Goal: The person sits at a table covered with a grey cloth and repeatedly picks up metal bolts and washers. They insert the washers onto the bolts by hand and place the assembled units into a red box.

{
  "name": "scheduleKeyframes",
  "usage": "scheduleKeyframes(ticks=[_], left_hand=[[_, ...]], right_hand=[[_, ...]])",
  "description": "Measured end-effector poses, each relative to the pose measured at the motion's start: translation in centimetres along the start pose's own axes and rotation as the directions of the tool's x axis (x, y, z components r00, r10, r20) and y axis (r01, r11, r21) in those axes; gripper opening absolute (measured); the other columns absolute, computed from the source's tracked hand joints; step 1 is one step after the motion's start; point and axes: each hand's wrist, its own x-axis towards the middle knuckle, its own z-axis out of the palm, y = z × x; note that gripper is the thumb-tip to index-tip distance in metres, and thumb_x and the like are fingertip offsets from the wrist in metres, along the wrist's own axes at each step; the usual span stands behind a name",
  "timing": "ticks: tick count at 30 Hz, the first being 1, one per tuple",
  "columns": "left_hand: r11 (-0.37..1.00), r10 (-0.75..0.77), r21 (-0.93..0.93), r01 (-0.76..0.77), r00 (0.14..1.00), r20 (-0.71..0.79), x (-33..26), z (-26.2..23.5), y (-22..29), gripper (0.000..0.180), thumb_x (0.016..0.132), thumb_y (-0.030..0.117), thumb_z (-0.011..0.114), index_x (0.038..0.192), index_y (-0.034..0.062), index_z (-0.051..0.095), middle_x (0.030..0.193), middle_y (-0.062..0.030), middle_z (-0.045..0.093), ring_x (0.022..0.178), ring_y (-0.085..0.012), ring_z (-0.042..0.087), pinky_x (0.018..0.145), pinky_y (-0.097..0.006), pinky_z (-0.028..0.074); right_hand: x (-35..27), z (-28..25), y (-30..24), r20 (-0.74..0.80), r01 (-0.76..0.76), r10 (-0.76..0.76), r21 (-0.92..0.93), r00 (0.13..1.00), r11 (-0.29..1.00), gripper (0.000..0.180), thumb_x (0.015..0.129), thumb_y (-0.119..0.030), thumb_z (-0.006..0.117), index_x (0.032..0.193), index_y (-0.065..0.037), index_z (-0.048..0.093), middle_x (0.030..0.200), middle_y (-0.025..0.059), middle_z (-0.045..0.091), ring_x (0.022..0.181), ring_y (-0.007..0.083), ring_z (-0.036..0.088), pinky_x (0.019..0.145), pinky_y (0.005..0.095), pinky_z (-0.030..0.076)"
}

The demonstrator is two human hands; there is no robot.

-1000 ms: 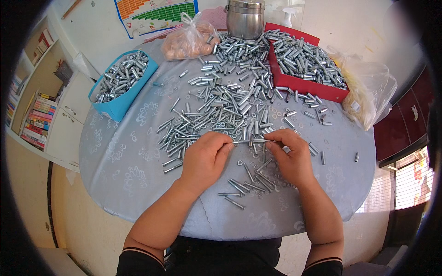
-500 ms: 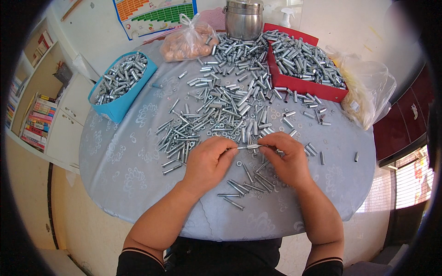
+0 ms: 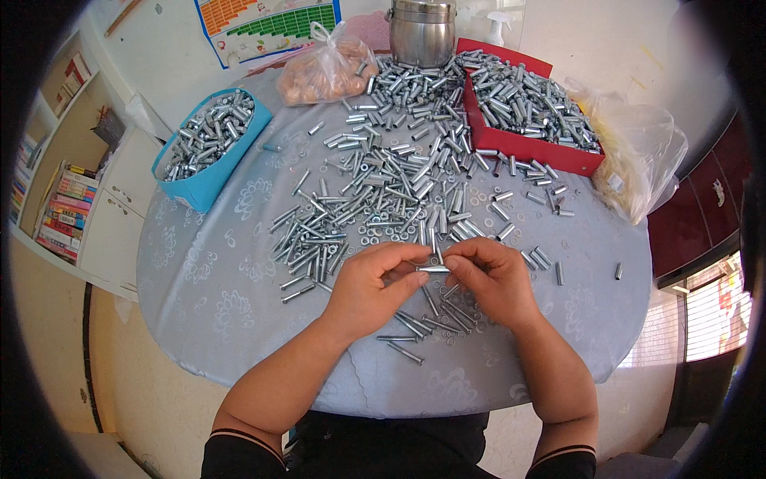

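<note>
You've got one bolt (image 3: 433, 269) pinched end to end between your left hand (image 3: 369, 289) and right hand (image 3: 493, 278), both grips clenched on it, lifted just off the counter (image 3: 207, 279). The loose pile (image 3: 391, 188) sits right beyond the grip, so grabbing more is easy.

A round counter (image 3: 199, 279) under a pale blue patterned cloth fills the room's middle. Left of the fingers stands a white shelf unit (image 3: 60, 199) with coloured books. Far right, a dark red cabinet (image 3: 694, 215) adjoins a bright window with blinds (image 3: 706, 319). A poster (image 3: 267, 24) hangs on the cream wall beyond.
</note>
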Motion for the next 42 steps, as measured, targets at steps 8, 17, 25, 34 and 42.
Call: scheduleKeyframes(ticks=[8, 17, 25, 34, 42], left_hand=[[0.998, -0.041, -0.058, 0.039, 0.999, -0.031, -0.1, -0.3, -0.3, 0.020, 0.087, 0.000, 0.064, 0.106, -0.0029, 0.066, 0.097, -0.0074, 0.062, 0.085, -0.0131, 0.065, 0.073, -0.024, 0.052], [0.996, -0.027, -0.090, 0.012, 0.986, -0.167, 0.2, -0.3, -1.3, 0.020, 0.085, -0.006, 0.062, 0.104, -0.0023, 0.067, 0.102, -0.0075, 0.059, 0.086, -0.0136, 0.064, 0.077, -0.025, 0.053], [0.984, -0.051, -0.176, 0.022, 0.986, -0.161, 0.3, -0.3, -1.8, 0.020, 0.086, -0.009, 0.059, 0.104, -0.0036, 0.065, 0.106, -0.0079, 0.059, 0.090, -0.0157, 0.065, 0.081, -0.027, 0.054], [0.907, -0.204, -0.400, 0.132, 0.969, -0.143, 0.5, -0.3, -1.3, 0.021, 0.088, -0.008, 0.057, 0.108, -0.0044, 0.063, 0.098, -0.0101, 0.067, 0.090, -0.0158, 0.068, 0.081, -0.025, 0.054], [0.891, -0.220, -0.428, 0.151, 0.969, -0.116, 0.4, -0.4, -1.5, 0.020, 0.088, -0.005, 0.059, 0.107, -0.0038, 0.064, 0.097, -0.0121, 0.070, 0.088, -0.0175, 0.069, 0.080, -0.027, 0.055]], right_hand=[[0.0, 0.5, -0.4, -0.074, -0.066, 0.074, 0.105, 0.995, 0.992, 0.011, 0.091, -0.010, 0.064, 0.097, -0.001, 0.067, 0.080, 0.0050, 0.065, 0.067, 0.0118, 0.061, 0.060, 0.0251, 0.048], [0.4, -0.3, 1.2, 0.100, 0.297, -0.345, -0.754, 0.933, 0.586, 0.014, 0.075, -0.011, 0.068, 0.088, -0.008, 0.072, 0.081, 0.0101, 0.060, 0.080, 0.0316, 0.060, 0.073, 0.0413, 0.049], [0.3, -0.3, 0.8, 0.153, 0.352, -0.353, -0.707, 0.923, 0.614, 0.016, 0.073, -0.013, 0.071, 0.089, -0.009, 0.073, 0.085, 0.0091, 0.060, 0.083, 0.0283, 0.059, 0.076, 0.0398, 0.048], [0.4, 0.0, 0.9, 0.162, 0.345, -0.333, -0.703, 0.929, 0.622, 0.016, 0.073, -0.013, 0.073, 0.086, -0.007, 0.069, 0.085, 0.0107, 0.060, 0.084, 0.0309, 0.059, 0.076, 0.0411, 0.048], [0.1, 0.3, 0.0, -0.142, -0.039, 0.008, -0.220, 0.990, 0.975, 0.008, 0.081, -0.005, 0.070, 0.088, -0.003, 0.065, 0.079, 0.0049, 0.066, 0.068, 0.0116, 0.060, 0.063, 0.0258, 0.048]])
